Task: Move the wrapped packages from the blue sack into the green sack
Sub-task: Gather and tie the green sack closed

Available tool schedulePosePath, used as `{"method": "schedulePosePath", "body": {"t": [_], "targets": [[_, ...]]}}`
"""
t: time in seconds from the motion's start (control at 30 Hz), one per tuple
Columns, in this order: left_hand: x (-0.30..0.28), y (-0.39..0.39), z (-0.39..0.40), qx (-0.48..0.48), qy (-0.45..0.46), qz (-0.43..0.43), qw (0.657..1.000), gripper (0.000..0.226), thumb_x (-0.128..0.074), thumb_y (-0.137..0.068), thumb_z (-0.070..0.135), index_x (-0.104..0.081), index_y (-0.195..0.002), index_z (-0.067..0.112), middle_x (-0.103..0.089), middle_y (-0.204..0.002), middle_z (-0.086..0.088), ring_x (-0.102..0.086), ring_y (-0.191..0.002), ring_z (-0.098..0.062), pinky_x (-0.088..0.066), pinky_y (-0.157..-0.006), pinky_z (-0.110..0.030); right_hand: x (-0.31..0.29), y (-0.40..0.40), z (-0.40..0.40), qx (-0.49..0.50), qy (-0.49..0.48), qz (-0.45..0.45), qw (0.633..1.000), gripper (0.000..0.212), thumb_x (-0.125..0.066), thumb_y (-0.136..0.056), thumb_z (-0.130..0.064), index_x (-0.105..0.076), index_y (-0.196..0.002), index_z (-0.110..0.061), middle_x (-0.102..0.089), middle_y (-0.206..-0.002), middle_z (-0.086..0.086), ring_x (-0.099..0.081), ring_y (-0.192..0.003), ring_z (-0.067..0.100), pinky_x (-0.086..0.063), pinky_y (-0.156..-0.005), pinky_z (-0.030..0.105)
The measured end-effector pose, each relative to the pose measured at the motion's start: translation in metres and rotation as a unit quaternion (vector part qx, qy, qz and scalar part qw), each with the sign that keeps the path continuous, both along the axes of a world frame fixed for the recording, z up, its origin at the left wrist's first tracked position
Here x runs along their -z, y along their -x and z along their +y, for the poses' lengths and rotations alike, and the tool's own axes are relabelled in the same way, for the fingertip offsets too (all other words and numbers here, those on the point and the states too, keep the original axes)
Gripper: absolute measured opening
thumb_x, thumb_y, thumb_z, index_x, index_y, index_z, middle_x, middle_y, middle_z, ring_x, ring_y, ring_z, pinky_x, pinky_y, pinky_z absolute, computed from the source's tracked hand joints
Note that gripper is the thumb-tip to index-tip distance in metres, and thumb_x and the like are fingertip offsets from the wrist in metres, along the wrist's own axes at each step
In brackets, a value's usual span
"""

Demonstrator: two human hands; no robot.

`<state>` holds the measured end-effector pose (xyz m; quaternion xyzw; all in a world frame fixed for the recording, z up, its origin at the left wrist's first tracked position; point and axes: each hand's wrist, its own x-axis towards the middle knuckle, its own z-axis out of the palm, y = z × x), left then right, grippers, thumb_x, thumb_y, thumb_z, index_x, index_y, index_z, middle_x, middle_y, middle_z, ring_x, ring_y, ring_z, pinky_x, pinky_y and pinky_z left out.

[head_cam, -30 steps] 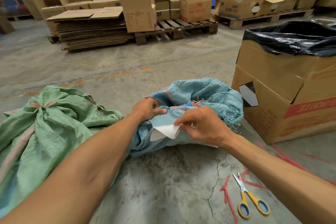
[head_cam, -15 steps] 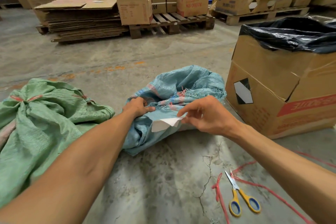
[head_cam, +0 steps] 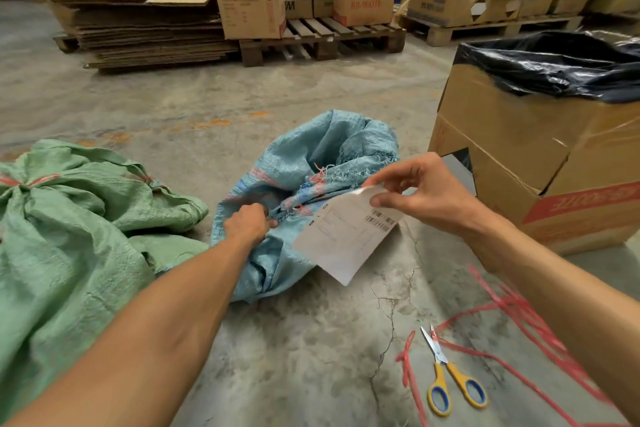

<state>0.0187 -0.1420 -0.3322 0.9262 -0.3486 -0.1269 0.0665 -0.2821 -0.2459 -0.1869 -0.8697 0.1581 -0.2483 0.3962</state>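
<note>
While our right hand [head_cam: 427,196] pinches the top edge of a white label sheet [head_cam: 346,232] between thumb and fingers [head_cam: 388,199], the sheet hangs free in front of the blue sack [head_cam: 311,163], which lies slumped on the concrete floor [head_cam: 304,350]. Our left hand [head_cam: 251,224] grips a fold of the sack near its frayed mouth, fingers curled into the cloth. No wrapped packages show; they are presumably inside. We judge the label should go aside first, perhaps into the lined box [head_cam: 540,163] nearby. Then we should spread the mouth wide with both hands. The green sack [head_cam: 69,218] beside it looks tied with red string, so it needs opening too.
</note>
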Motion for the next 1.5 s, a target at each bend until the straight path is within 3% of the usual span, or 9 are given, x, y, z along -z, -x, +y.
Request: {"method": "schedulePosePath", "body": {"t": [0.13,0.27,0.47,0.63,0.77,1.07,1.23,1.33,1.5], "targets": [[0.006,0.008,0.002,0.029,0.046,0.074,0.996,0.044,-0.05,-0.093,0.057,-0.063,-0.089,0.016,-0.067,-0.105,-0.016,-0.062,-0.098,-0.034,-0.05,-0.081,-0.039,-0.001,-0.002,-0.008,-0.024,-0.02,0.088,0.996,0.016,-0.079,-0.082,-0.021,-0.078,-0.097,-0.024,-0.072,-0.08,0.003,-0.059,-0.069,0.019,-0.047,-0.06,0.022],[-0.003,0.015,0.011,0.035,0.122,0.214,0.969,0.046,-0.054,-0.093,0.047,-0.06,-0.121,0.01,-0.043,-0.14,-0.017,-0.048,-0.121,-0.035,-0.042,-0.096,-0.04,0.007,-0.006,0.002,0.008,-0.044,0.091,0.995,0.013,-0.075,-0.085,-0.021,-0.077,-0.097,-0.017,-0.072,-0.074,-0.007,-0.059,-0.061,-0.003,-0.045,-0.057,0.014],[-0.002,0.038,0.037,0.162,0.067,-0.034,0.984,0.042,-0.057,-0.088,0.05,-0.047,-0.124,0.032,-0.06,-0.12,-0.003,-0.054,-0.114,-0.03,-0.038,-0.095,-0.046,0.014,-0.016,0.016,0.051,-0.046,0.105,0.992,0.014,-0.074,-0.086,-0.022,-0.076,-0.097,-0.015,-0.073,-0.078,0.0,-0.059,-0.059,-0.002,-0.049,-0.056,0.016],[-0.023,0.041,0.048,0.183,0.032,0.091,0.978,0.041,-0.04,-0.097,0.056,-0.034,-0.13,0.033,-0.061,-0.11,-0.003,-0.051,-0.12,-0.027,-0.03,-0.107,-0.051,0.006,-0.029,0.03,0.037,-0.025,0.117,0.992,0.014,-0.075,-0.085,-0.027,-0.076,-0.097,-0.019,-0.074,-0.082,0.001,-0.064,-0.066,0.005,-0.053,-0.066,0.025],[-0.045,0.038,0.077,0.188,0.141,0.229,0.945,0.038,-0.047,-0.101,0.039,-0.04,-0.135,0.025,-0.051,-0.14,-0.002,-0.048,-0.131,-0.019,-0.038,-0.109,-0.039,-0.003,-0.042,0.043,0.022,-0.026,0.095,0.995,0.01,-0.074,-0.086,-0.027,-0.077,-0.092,-0.021,-0.074,-0.079,0.001,-0.068,-0.071,0.014,-0.054,-0.066,0.031],[-0.173,-0.007,0.193,0.154,0.164,-0.238,0.945,0.02,-0.052,-0.092,0.043,-0.06,-0.1,0.026,-0.068,-0.095,0.004,-0.061,-0.09,-0.02,-0.05,-0.078,-0.037,-0.039,-0.119,0.112,-0.055,-0.11,0.036,0.992,0.017,-0.076,-0.084,-0.026,-0.073,-0.096,-0.014,-0.074,-0.09,0.015,-0.063,-0.074,0.014,-0.055,-0.07,0.037],[-0.16,-0.064,0.299,-0.06,-0.019,-0.093,0.994,0.063,-0.057,-0.084,0.066,-0.037,-0.133,0.032,-0.024,-0.149,-0.015,-0.026,-0.138,-0.041,-0.027,-0.11,-0.06,-0.041,-0.177,0.179,-0.131,-0.097,0.061,0.985,0.008,-0.072,-0.088,-0.027,-0.071,-0.095,-0.023,-0.071,-0.088,0.013,-0.062,-0.072,0.014,-0.051,-0.067,0.034],[-0.136,-0.074,0.346,0.002,-0.069,-0.003,0.998,0.089,-0.069,-0.083,0.052,-0.018,-0.153,0.037,-0.007,-0.159,-0.018,-0.009,-0.148,-0.04,-0.017,-0.118,-0.054,-0.028,-0.209,0.221,-0.177,-0.092,0.078,0.977,0.014,-0.073,-0.086,-0.026,-0.075,-0.099,-0.021,-0.071,-0.09,0.01,-0.06,-0.076,0.013,-0.049,-0.069,0.03],[-0.106,-0.091,0.378,0.05,0.019,-0.036,0.998,0.095,-0.059,-0.077,0.002,-0.019,-0.151,0.046,-0.017,-0.15,-0.009,-0.053,-0.118,-0.028,-0.041,-0.098,-0.026,0.0,-0.247,0.275,-0.249,-0.134,0.102,0.954,0.018,-0.075,-0.083,-0.032,-0.076,-0.098,-0.021,-0.07,-0.089,0.011,-0.058,-0.074,0.009,-0.046,-0.069,0.027]]}}
